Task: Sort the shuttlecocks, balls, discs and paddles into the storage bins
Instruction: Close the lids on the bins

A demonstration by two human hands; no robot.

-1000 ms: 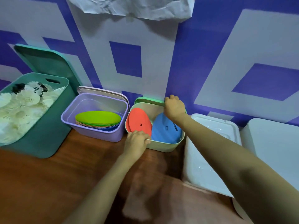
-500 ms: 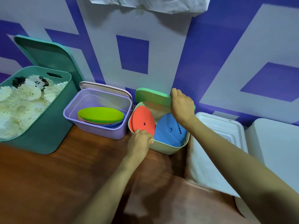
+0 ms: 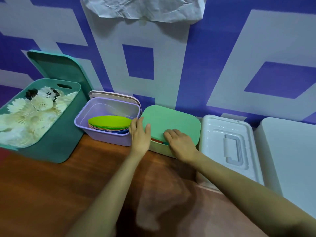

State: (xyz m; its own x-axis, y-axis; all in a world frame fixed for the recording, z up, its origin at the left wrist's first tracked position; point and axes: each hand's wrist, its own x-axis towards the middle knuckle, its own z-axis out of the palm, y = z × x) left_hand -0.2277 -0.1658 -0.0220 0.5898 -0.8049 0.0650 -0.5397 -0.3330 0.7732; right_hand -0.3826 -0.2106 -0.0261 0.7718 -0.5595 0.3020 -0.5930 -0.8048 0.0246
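Observation:
A green lid (image 3: 171, 120) lies over the cream bin (image 3: 159, 148). A thin gap at the front still shows a sliver of the red and blue paddles (image 3: 158, 140) inside. My left hand (image 3: 140, 134) holds the lid's left edge, thumb on top and fingers along the side. My right hand (image 3: 181, 142) rests palm down on the lid's front edge with its fingers flat. The purple bin (image 3: 109, 137) holds a stack of discs (image 3: 109, 123), lime green on top. The teal bin (image 3: 56, 142) is full of white shuttlecocks (image 3: 29, 117).
A teal lid (image 3: 58, 69) leans on the wall behind the teal bin, and a pale lid (image 3: 116, 96) stands behind the purple bin. A closed white box with a handle (image 3: 229, 147) and another white box (image 3: 290, 151) stand to the right. Brown floor lies in front.
The green lid came down from behind the cream bin and now covers it, hiding most of the paddles. My left hand moved from the bin's front rim to the lid's left edge.

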